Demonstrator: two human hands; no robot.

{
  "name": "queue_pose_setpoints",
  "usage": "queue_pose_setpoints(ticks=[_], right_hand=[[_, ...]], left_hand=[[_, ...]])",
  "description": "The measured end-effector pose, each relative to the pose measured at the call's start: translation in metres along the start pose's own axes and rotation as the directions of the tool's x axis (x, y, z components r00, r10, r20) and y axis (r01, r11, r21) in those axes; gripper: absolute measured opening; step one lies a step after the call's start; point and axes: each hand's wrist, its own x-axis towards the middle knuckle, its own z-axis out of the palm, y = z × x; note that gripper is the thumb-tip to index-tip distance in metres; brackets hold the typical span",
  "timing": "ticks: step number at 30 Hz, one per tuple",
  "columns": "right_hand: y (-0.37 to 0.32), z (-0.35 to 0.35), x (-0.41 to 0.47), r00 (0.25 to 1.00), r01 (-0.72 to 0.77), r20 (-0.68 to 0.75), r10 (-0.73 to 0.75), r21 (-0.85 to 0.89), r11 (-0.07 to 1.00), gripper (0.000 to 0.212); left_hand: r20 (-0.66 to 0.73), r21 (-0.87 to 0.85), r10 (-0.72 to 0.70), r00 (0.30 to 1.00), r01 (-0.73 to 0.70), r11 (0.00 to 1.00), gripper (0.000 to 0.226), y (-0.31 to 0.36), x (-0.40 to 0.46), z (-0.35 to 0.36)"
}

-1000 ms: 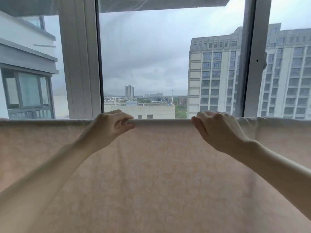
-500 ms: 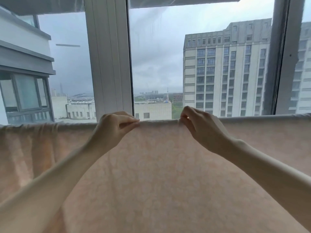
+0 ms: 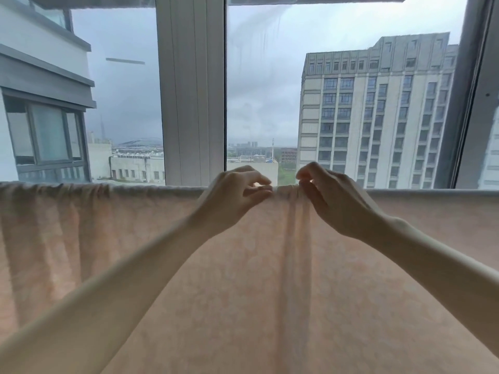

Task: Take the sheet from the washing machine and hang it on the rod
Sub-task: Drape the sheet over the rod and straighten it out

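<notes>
A rod runs level across the middle of the frame, from the left edge to the right edge, and it is wholly covered by the pale pink sheet (image 3: 243, 279) draped over it, so only its line shows through the cloth. The sheet hangs down from that line and fills the lower half of the frame. Along the top left of the fold the cloth is bunched into small gathers; just right of centre it is gathered into a narrow pleat that falls straight down; towards the right it lies smooth

High-rise apt – window (image 3: 264, 76), sheet (image 3: 243, 279)
</notes>
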Motion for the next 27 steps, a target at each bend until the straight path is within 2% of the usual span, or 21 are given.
queue_pose_setpoints(ticks=[4, 12, 15, 19, 23, 27], right_hand=[[-0.013, 0.01, 0.006, 0.993, 0.107, 0.046, -0.107, -0.001, 0.994, 0.028], [-0.006, 0.012, 0.005, 0.992, 0.109, 0.069, -0.108, 0.002, 0.994, 0.016], [0.009, 0.006, -0.006, 1.0, 0.0, -0.006, -0.001, -0.089, 0.996, 0.021], [0.011, 0.01, -0.005, 0.986, -0.145, -0.119, 0.12, -0.233, 0.962, 0.028], [-0.023, 0.026, 0.021, 0.999, -0.008, -0.04, -0.001, -0.21, 0.978, 0.037], [-0.056, 0.05, 0.044, 0.994, 0.104, 0.043, -0.099, -0.147, 0.984, 0.033]], left_hand=[[-0.014, 0.144, -0.078, 0.997, 0.079, 0.986, 0.026, -0.027, -0.023, -0.034], [-0.105, 0.218, -0.13, 0.986, 0.15, 0.964, 0.01, -0.043, -0.036, -0.059], [-0.157, 0.251, -0.183, 0.97, 0.219, 0.943, 0.013, -0.058, -0.051, -0.076], [-0.138, 0.233, -0.197, 0.971, 0.225, 0.946, 0.032, -0.062, -0.06, -0.082], [-0.119, 0.175, -0.169, 0.978, 0.189, 0.966, 0.024, -0.059, -0.048, -0.065], [-0.101, 0.141, -0.123, 0.987, 0.136, 0.981, 0.021, -0.051, -0.036, -0.042]])
